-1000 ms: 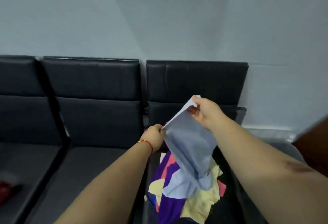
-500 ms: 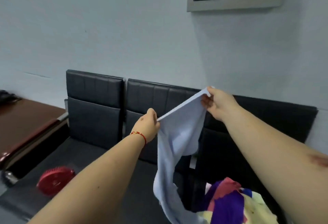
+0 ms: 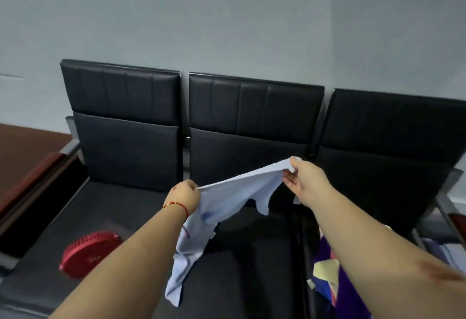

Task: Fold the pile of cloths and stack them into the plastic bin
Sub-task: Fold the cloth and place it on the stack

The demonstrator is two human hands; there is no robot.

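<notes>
Seats: a row of black padded seats point(image 3: 252, 255) stood against the grey wall, and the work was done above the middle one.
Pile: the coloured pile of cloths point(image 3: 327, 278) lay on the right-hand seat, partly behind the right forearm.
Bin: a pale container at the far right edge was perhaps the plastic bin point(image 3: 451, 250), but too little of it showed to be sure.
Red object: a round red object point(image 3: 88, 253) lay on the left seat.
Cloth: the light blue cloth point(image 3: 227, 192) was held in the air over the middle seat, top edge stretched nearly level from left to right and rising a little to the right; the rest hung down in a long tail below the left wrist.
Handling: it looked thin, soft and light, with ragged edges, so it would sag unless taken at two corners.
Left hand point(image 3: 185, 193): fingers curled in a fist, pinching the left end of the edge.
Right hand point(image 3: 306, 180): thumb and fingers pinching the right corner.
</notes>
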